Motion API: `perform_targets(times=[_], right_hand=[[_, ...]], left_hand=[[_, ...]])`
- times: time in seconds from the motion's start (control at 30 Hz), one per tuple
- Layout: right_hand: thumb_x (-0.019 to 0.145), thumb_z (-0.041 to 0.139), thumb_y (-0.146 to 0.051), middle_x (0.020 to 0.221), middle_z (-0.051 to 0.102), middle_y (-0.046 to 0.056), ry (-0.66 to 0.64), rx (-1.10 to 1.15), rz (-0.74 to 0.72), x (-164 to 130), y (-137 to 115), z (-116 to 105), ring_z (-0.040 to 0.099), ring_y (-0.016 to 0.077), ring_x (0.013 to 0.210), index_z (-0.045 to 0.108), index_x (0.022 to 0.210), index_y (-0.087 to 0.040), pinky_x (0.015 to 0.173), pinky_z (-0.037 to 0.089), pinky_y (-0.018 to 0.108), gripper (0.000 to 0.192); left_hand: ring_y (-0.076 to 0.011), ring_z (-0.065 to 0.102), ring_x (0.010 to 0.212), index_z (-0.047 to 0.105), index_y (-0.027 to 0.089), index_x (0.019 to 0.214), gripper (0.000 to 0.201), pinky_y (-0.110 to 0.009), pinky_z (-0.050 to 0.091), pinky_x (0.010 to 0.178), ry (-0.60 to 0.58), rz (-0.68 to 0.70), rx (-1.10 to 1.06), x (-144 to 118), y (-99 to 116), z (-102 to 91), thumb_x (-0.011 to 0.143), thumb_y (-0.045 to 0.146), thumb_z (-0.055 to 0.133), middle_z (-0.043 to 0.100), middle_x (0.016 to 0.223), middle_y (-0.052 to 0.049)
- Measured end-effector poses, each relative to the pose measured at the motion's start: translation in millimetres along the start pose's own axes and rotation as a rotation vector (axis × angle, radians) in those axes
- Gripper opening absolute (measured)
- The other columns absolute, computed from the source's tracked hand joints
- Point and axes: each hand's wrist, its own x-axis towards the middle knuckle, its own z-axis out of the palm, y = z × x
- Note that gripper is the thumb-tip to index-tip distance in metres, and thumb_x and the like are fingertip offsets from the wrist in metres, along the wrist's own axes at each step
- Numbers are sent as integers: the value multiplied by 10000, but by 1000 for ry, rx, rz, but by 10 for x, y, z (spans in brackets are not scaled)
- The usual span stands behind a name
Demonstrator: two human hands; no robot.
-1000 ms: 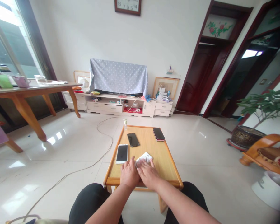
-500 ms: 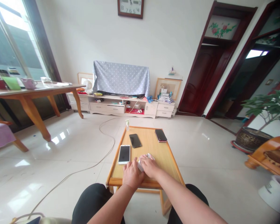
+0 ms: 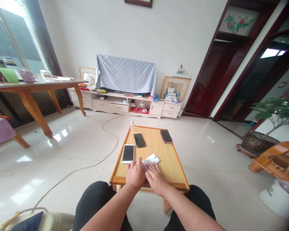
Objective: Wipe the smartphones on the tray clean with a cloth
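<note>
Both hands rest on the near end of a low, light wooden tabletop [image 3: 170,166] with a raised orange-brown rim. The left hand [image 3: 135,173] lies flat, fingers spread, touching a white phone [image 3: 152,159] that lies face down near the tabletop's middle. The right hand [image 3: 154,176] presses a crumpled pale cloth [image 3: 146,165] onto the phone's near end; whether that grip is closed on the cloth I cannot tell.

Just left of the hands lies a white-framed phone with a dark screen [image 3: 128,153]. Farther off sit a black phone [image 3: 139,140] and, well apart at the far right edge, a dark phone in a red case [image 3: 166,136]. A small clear pump bottle [image 3: 132,124] stands at the far left corner. A pale cable [image 3: 106,154] trails across the glossy tile floor to the left.
</note>
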Motion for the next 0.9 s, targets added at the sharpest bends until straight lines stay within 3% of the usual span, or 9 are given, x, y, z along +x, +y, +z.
perform_targets(times=[0.07,0.2,0.33,0.47,0.6,0.73,0.9], right_hand=[[1051,157,-458,1593,344,22,-31,21,-11,14,17,-124,186,205,1512,425,1505,-259,1237,22,465,563],[1056,142,-458,1598,333,40,-2,20,100,184,-3,-313,200,234,1508,445,1491,-255,1227,22,523,568],[1056,149,-466,1605,317,32,1,46,55,195,-163,-190,182,211,1513,367,1534,-243,1244,65,459,571],[1049,171,-485,1614,295,31,38,90,16,-39,-144,-32,159,221,1519,357,1540,-238,1246,103,438,580],[1041,186,-503,1609,302,68,100,27,154,-177,67,-141,211,247,1506,412,1513,-227,1234,93,491,592],[1029,231,-502,1604,308,96,122,-41,316,-145,180,-322,223,273,1501,394,1519,-223,1210,71,568,586],[1016,253,-512,1578,360,103,164,-57,305,-198,171,-319,203,299,1505,396,1521,-207,1212,60,566,607]], left_hand=[[-289,496,1256,405,168,1432,663,-410,280,1060,0,-7,8,-9,5,-3,826,393,555,635,1316,-128],[-302,502,1246,397,166,1434,714,-425,294,1044,31,-10,16,-38,49,-3,799,429,591,661,1267,-131],[-286,514,1219,422,179,1421,581,-425,294,1034,28,6,21,-53,61,-1,881,380,493,655,1273,-129],[-283,509,1200,438,188,1421,575,-420,287,1037,-2,17,54,-56,66,-18,870,336,510,661,1251,-123],[-304,500,1174,506,254,1375,562,-446,295,1011,15,53,75,-63,146,-39,842,425,554,667,1212,-91],[-301,518,1117,607,275,1245,437,-449,309,966,12,79,136,-57,275,-55,825,381,549,662,1145,-80],[-306,515,1126,645,249,1150,404,-442,313,966,-20,71,175,22,389,-20,840,483,534,636,1139,-96]])
